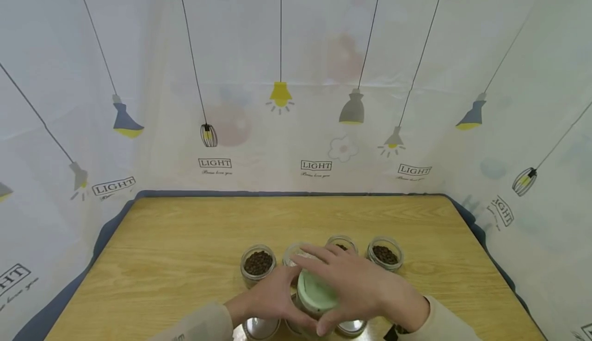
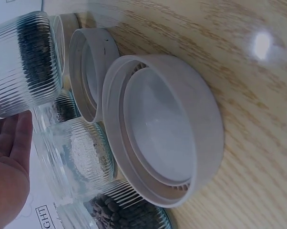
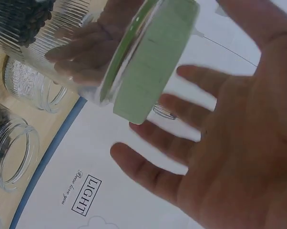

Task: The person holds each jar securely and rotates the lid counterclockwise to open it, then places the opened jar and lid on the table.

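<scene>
My left hand [image 1: 273, 296] grips a ribbed glass jar [image 2: 36, 62] part-filled with dark pellets, held tilted above the table. Through the glass in the right wrist view, the left fingers show curled round it. A pale green lid [image 1: 316, 290] sits on the jar's mouth. Over this lid arches my right hand [image 1: 356, 287]. In the right wrist view its fingers are spread and fairly straight, with the fingertips close to the rim of the lid; whether they touch it I cannot tell.
Behind the hands stand uncovered glass jars: two with dark pellets [image 1: 258, 263] [image 1: 385, 254], one with white grains [image 2: 88, 155], and another partly hidden. Whitish lids [image 2: 158, 124] lie hollow side up on the wooden table [image 1: 185, 238] near me. A printed curtain [image 1: 277, 140] surrounds the table.
</scene>
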The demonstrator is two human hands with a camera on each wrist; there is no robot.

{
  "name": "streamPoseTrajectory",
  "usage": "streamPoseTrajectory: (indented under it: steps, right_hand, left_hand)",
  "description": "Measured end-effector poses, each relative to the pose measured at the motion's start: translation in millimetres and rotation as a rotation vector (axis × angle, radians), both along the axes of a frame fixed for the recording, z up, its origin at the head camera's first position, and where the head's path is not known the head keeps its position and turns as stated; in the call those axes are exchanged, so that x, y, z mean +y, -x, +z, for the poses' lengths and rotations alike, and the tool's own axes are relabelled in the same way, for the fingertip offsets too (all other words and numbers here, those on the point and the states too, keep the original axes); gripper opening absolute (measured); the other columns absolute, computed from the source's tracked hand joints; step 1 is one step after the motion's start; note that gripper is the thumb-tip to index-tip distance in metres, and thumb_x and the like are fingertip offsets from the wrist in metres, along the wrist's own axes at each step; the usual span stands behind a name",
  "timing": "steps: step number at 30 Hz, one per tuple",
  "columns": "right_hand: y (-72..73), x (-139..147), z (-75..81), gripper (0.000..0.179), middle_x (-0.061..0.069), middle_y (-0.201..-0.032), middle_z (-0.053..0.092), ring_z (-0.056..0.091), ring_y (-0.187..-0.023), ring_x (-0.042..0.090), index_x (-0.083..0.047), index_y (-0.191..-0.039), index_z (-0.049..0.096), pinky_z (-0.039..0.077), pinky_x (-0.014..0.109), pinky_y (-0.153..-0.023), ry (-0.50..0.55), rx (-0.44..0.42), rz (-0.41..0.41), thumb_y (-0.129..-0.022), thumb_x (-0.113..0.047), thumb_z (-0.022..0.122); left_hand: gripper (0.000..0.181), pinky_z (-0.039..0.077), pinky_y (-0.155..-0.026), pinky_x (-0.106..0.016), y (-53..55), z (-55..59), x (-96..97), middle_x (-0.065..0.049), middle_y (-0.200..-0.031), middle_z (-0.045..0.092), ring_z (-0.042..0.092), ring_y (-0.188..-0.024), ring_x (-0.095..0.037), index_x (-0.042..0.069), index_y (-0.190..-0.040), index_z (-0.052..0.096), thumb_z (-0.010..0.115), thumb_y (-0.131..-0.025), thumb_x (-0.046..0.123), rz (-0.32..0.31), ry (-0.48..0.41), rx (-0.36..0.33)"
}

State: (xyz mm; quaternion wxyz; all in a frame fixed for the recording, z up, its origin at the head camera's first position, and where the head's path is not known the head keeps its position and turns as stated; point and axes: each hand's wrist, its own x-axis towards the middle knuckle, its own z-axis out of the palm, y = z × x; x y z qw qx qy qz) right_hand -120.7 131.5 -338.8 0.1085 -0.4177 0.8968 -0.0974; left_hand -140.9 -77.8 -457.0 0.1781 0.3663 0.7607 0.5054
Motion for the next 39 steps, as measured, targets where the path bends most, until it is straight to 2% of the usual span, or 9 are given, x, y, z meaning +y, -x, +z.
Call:
streamPoseTrajectory:
  steps: [4, 8, 11, 16, 21, 26, 31, 36, 39]
  right_hand:
    - [-2.5, -3, -3.4, 0.09, 0.001, -0.139, 0.052, 0.051, -0.125, 0.026, -0.024, -0.146, 0.042, 0.045, 0.049, -0.102, 0.01, 0.114, -0.112, -0.076, -0.078, 0.055]
    - [-7.4, -7, -5.8, 0.091, 0.0, -0.117, 0.057, 0.057, -0.109, 0.023, -0.02, -0.138, 0.052, 0.052, 0.045, -0.088, -0.025, 0.192, -0.191, -0.074, -0.085, 0.048]
    - [-10.6, -9, -6.3, 0.098, 0.002, -0.11, 0.057, 0.058, -0.1, 0.025, -0.02, -0.137, 0.052, 0.053, 0.045, -0.077, -0.056, 0.212, -0.24, -0.068, -0.09, 0.045]
    - [-11.1, -10, -7.6, 0.103, 0.007, -0.114, 0.058, 0.062, -0.092, 0.026, -0.022, -0.139, 0.049, 0.054, 0.044, -0.069, -0.088, 0.178, -0.282, -0.063, -0.092, 0.047]
    - [-8.4, -11, -9.5, 0.1, 0.007, -0.117, 0.057, 0.062, -0.09, 0.023, -0.02, -0.139, 0.048, 0.054, 0.041, -0.065, -0.091, 0.085, -0.267, -0.065, -0.087, 0.056]
    - [-6.4, -11, -10.8, 0.083, 0.001, -0.108, 0.054, 0.056, -0.085, 0.017, -0.022, -0.133, 0.052, 0.049, 0.033, -0.058, -0.075, 0.054, -0.214, -0.069, -0.07, 0.071]
    - [-5.1, -9, -8.9, 0.074, -0.002, -0.114, 0.054, 0.052, -0.097, 0.016, -0.032, -0.132, 0.053, 0.047, 0.028, -0.058, -0.042, 0.06, -0.144, -0.067, -0.05, 0.081]
    - [-3.9, -8, -3.8, 0.077, -0.004, -0.122, 0.053, 0.05, -0.103, 0.016, -0.04, -0.135, 0.05, 0.048, 0.026, -0.062, -0.024, 0.035, -0.087, -0.066, -0.044, 0.084]
    - [-2.2, -6, -2.3, 0.078, -0.003, -0.131, 0.051, 0.049, -0.111, 0.019, -0.044, -0.14, 0.045, 0.05, 0.028, -0.066, -0.028, -0.004, -0.047, -0.072, -0.04, 0.084]
  left_hand:
    - [0.065, 0.051, -0.095, -0.023, 1.2, -1.9, -0.1, 0.014, -0.121, 0.065, 0.063, -0.107, -0.001, 0.027, -0.129, 0.054, 0.085, -0.072, 0.038, -0.006, 0.022, 0.022]
    - [0.066, 0.052, -0.092, -0.022, 1.8, -2.8, 0.4, 0.014, -0.12, 0.066, 0.064, -0.104, 0.0, 0.026, -0.129, 0.054, 0.085, -0.072, 0.039, -0.008, 0.03, 0.046]
    - [0.067, 0.052, -0.092, -0.022, 2.1, -2.1, 1.2, 0.015, -0.12, 0.066, 0.064, -0.104, 0.001, 0.026, -0.129, 0.054, 0.086, -0.072, 0.039, -0.004, 0.035, 0.058]
    - [0.066, 0.051, -0.094, -0.022, 1.6, -0.1, 1.2, 0.015, -0.12, 0.066, 0.063, -0.105, 0.001, 0.027, -0.128, 0.055, 0.086, -0.072, 0.04, 0.008, 0.051, 0.047]
    - [0.067, 0.05, -0.095, -0.022, 1.9, 0.7, 0.6, 0.015, -0.119, 0.066, 0.063, -0.105, 0.001, 0.026, -0.129, 0.055, 0.085, -0.072, 0.041, 0.02, 0.065, 0.038]
    - [0.069, 0.051, -0.093, -0.021, 0.5, -0.1, 1.2, 0.014, -0.118, 0.066, 0.063, -0.104, 0.001, 0.026, -0.129, 0.054, 0.086, -0.07, 0.042, 0.031, 0.075, 0.031]
    - [0.069, 0.05, -0.094, -0.022, -1.3, -0.8, 1.7, 0.014, -0.116, 0.066, 0.063, -0.104, 0.0, 0.027, -0.127, 0.055, 0.087, -0.068, 0.042, 0.054, 0.072, 0.003]
    - [0.07, 0.05, -0.095, -0.023, -1.4, -0.3, 2.0, 0.014, -0.116, 0.066, 0.063, -0.103, -0.001, 0.027, -0.127, 0.056, 0.088, -0.067, 0.041, 0.066, 0.064, -0.031]
    - [0.068, 0.05, -0.093, -0.023, -1.0, -0.2, 1.4, 0.013, -0.117, 0.066, 0.063, -0.103, -0.001, 0.029, -0.126, 0.059, 0.089, -0.067, 0.041, 0.062, 0.058, -0.024]
